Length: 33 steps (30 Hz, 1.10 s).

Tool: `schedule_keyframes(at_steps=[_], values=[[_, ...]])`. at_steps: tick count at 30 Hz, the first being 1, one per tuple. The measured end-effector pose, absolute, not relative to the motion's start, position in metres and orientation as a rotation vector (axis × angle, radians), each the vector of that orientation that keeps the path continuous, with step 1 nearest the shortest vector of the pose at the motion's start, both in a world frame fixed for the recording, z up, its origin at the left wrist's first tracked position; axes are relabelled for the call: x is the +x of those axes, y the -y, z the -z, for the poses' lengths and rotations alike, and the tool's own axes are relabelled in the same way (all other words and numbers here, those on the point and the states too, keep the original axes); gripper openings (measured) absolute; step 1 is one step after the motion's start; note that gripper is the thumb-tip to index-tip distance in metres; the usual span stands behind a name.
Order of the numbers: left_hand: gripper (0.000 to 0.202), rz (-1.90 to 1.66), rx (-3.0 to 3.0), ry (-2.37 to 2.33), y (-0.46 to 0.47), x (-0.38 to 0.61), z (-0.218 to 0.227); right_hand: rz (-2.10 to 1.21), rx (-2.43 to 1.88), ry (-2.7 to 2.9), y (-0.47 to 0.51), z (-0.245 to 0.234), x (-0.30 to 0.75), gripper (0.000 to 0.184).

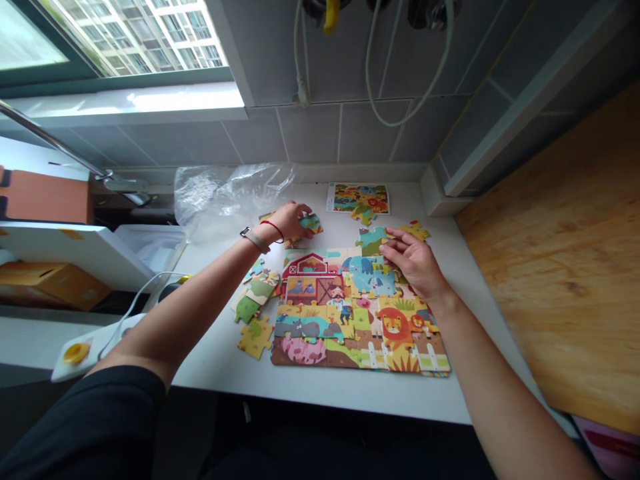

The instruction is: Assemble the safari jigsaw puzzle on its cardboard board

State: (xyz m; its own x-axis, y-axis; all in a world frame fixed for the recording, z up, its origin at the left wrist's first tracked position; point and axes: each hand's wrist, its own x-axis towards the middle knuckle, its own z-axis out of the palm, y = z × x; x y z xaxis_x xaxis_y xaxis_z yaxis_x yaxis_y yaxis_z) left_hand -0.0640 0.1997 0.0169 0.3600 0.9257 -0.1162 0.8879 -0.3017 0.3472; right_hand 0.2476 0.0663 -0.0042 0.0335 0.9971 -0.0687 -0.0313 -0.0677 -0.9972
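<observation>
A partly assembled farm-animal jigsaw puzzle lies on the white counter, showing a red barn, elephants, a lion and a hippo. At its upper edge my right hand pinches a blue-and-green puzzle piece by its right side. My left hand, a band and a red string on its wrist, is beyond the upper left corner. Its curled fingers are on a teal-and-brown puzzle piece, with other pieces partly hidden beneath the hand.
Loose puzzle pieces lie left of the puzzle, with a yellow piece at upper right. A reference picture card is at the back, a green-yellow piece overlapping it. Clear plastic bag, power strip and wooden board surround the area.
</observation>
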Motion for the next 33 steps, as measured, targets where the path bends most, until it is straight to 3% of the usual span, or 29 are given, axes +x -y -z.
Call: schedule_keyframes(at_steps=[4,10,16,33], values=[[0.060,-0.271,2.279,-1.624,-0.188,-0.060,-0.022,-1.243,-1.241,1.164,-0.064,0.002,0.248,0.063],[0.010,-0.446,2.248,-1.487,-0.153,-0.054,-0.046,-1.257,-1.239,1.238,-0.061,-0.004,0.244,0.057],[0.030,-0.549,1.744,-1.057,-0.108,-0.048,-0.042,-1.272,-1.221,1.226,-0.055,-0.007,0.236,0.039],[0.043,-0.547,1.282,-0.944,-0.077,-0.048,-0.024,-1.405,-1.251,1.197,-0.045,-0.013,0.224,0.039]])
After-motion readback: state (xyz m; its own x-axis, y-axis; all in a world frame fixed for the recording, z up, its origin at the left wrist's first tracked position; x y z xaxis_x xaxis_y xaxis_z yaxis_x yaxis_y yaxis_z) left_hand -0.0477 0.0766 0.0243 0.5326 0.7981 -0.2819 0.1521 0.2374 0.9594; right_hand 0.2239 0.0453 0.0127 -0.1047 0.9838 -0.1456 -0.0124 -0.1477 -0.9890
